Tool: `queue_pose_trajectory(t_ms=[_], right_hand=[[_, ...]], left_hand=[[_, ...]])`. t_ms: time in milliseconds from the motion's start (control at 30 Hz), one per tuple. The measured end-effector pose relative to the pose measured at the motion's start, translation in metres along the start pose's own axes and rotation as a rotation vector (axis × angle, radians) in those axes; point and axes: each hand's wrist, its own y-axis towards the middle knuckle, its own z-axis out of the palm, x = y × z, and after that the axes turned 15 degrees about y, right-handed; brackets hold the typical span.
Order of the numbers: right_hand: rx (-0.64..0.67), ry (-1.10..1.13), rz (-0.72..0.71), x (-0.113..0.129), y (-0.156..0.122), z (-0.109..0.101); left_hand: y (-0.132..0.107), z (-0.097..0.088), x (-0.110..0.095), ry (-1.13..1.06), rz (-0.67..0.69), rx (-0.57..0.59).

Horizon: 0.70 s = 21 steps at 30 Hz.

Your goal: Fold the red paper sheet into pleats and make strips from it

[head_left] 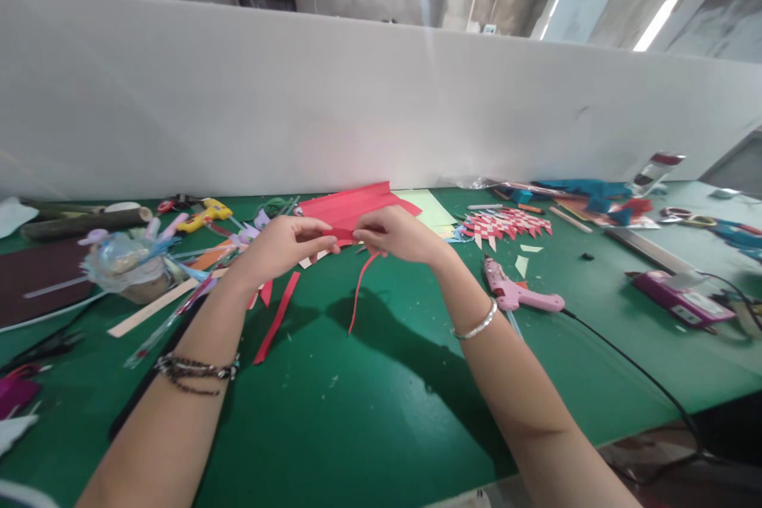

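Observation:
My left hand (296, 248) is raised over the middle of the green table, its thumb and index finger closed in a pinch at a red paper strip (344, 235). Facing it, my right hand (398, 233) pinches the same strip, with fingers curled. From under the right fingers a narrow end of red paper (359, 292) dangles toward the tabletop. Right behind both hands lie red paper sheets (357, 205), so the strip's outline is hard to separate from them. Below my left hand, a loose red strip (277, 317) lies on the table.
Pale green paper (433, 208) and a red-and-white woven paper piece (506, 225) lie at the back. A pink glue gun (524, 295) with a black cord rests at right. Left are a yellow glue gun (205, 214) and a plastic-wrapped pot (140, 266). A white partition (369, 103) stands behind.

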Motion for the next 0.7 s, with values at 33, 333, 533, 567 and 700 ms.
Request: queue_pose_trajectory(t_ms=[33,333,533,567,700], right_hand=[[-0.009,0.003,0.001,0.000,0.000,0.000],[-0.086,-0.006,0.021,0.003,0.001,0.002],[-0.137,-0.018,0.019,0.005,0.001,0.002],[-0.144,-0.016,0.016,0.005,0.001,0.002],[-0.157,-0.007,-0.004,0.003,0.001,0.002]], left_hand=[[0.000,0.000,0.000,0.010,-0.004,0.001],[0.001,0.001,-0.001,-0.004,0.017,-0.032],[-0.002,-0.001,-0.008,-0.013,-0.007,-0.038],[-0.002,-0.001,-0.007,-0.022,-0.008,-0.037],[-0.001,0.000,-0.002,-0.067,-0.005,-0.028]])
